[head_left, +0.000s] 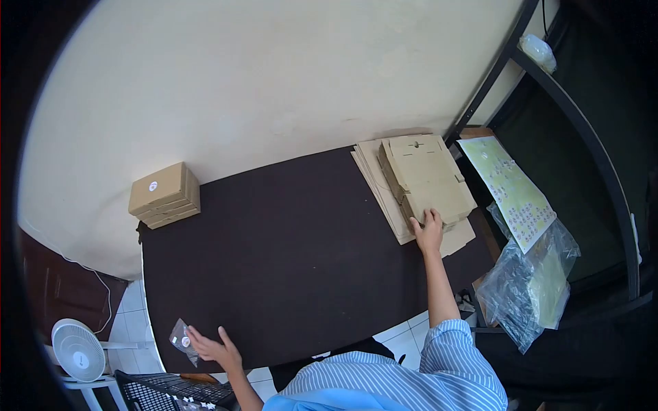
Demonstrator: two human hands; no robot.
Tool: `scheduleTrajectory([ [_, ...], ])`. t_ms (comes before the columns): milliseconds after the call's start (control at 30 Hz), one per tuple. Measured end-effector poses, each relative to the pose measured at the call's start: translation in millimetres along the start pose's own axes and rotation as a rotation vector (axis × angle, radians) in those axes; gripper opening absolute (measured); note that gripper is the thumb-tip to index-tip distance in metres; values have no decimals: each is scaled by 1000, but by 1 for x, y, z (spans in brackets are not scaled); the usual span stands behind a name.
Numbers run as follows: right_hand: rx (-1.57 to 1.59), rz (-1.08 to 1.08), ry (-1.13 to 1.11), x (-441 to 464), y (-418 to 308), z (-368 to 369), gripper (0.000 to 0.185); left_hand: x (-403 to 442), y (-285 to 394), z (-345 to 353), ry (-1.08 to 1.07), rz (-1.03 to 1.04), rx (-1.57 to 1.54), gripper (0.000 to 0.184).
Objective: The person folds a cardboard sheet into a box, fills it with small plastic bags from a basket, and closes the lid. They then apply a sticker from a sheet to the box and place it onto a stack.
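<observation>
My left hand (218,349) is at the table's front left edge, fingers stretched and thumb spread apart. Its fingertips touch or overlap a small clear plastic bag (179,337) with a round white sticker; dark contents show inside. At the right, my right hand (430,233) is at the near edge of a stack of flattened cardboard boxes (432,171). Its fingers bend over the top cardboard and the thumb is at the near left corner. The undersides of these fingers are hidden. Larger flat cardboard sheets (373,185) lie beneath the stack.
Folded brown boxes (164,195), the top one with a round sticker, stand stacked at the table's (274,260) back left. A sticker sheet (510,188) and clear plastic wrapping (528,294) lie right. A black basket (154,390) and white fan (79,349) are lower left.
</observation>
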State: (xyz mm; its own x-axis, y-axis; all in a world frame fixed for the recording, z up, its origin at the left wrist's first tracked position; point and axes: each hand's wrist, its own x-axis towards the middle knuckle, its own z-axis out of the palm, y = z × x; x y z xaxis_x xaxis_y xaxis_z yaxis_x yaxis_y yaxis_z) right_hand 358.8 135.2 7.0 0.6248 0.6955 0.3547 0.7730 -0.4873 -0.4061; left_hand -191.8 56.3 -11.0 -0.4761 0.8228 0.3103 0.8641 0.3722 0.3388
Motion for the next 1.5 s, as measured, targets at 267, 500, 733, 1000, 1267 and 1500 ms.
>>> scheduleTrajectory([
  [267, 2, -106, -76, 21, 10, -20, 35, -51, 72, 7, -226, 23, -260, 72],
  [500, 32, -176, 22, 30, -2, -29, 12, -75, 90, 2, -259, 49, -384, 72],
  [733, 151, 56, 67, 29, -17, -42, 18, -84, 95, 2, -334, 40, -466, 69],
  [1000, 674, -147, 412, 4, -32, -40, 14, -83, 112, -1, -426, -36, -706, 55],
  [1267, 334, -172, 218, -16, -6, -32, 16, -82, 103, 9, -515, 27, -718, 46],
  [1500, 824, -176, 359, -44, -24, -56, 21, -74, 97, 24, -566, -130, -1061, 45],
])
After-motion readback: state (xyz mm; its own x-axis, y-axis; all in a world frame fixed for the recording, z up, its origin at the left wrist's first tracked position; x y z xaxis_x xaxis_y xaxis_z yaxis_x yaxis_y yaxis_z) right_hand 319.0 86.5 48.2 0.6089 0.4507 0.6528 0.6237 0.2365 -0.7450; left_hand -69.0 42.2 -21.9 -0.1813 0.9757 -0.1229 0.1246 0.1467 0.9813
